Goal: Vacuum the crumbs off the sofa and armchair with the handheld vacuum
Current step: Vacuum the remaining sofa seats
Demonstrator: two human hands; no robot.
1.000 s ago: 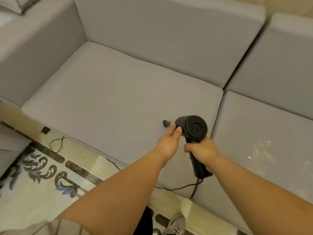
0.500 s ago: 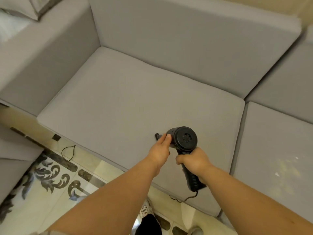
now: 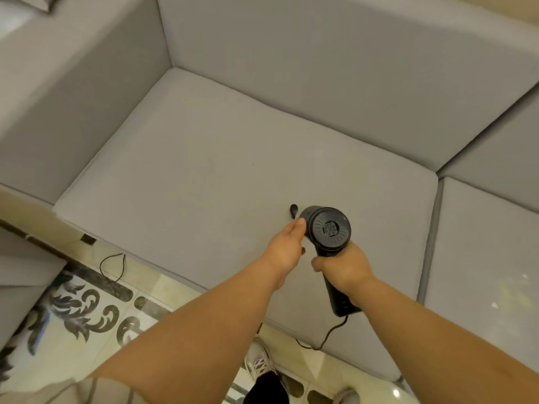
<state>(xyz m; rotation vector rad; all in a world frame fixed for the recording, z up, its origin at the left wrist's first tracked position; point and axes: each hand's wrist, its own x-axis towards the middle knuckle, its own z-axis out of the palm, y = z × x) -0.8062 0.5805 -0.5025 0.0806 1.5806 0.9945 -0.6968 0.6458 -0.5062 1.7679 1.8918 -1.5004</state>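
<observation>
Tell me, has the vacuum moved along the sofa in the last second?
Yes. The vacuum has shifted left, farther from the cushion seam on its right.

Over the last second the view swings leftward along the grey fabric sofa: the left seat cushion now fills most of the frame, and the neighbouring right cushion, with its pale scatter of crumbs, slides to the far right edge, only partly in sight. The black handheld vacuum with the round vented rear cap travels with the view, sitting further from the seam between the two cushions than a second ago. Its small dark nozzle tip shows a little further clear of the left hand. More of the patterned floor tile and a grey-laced shoe come into sight below.
</observation>
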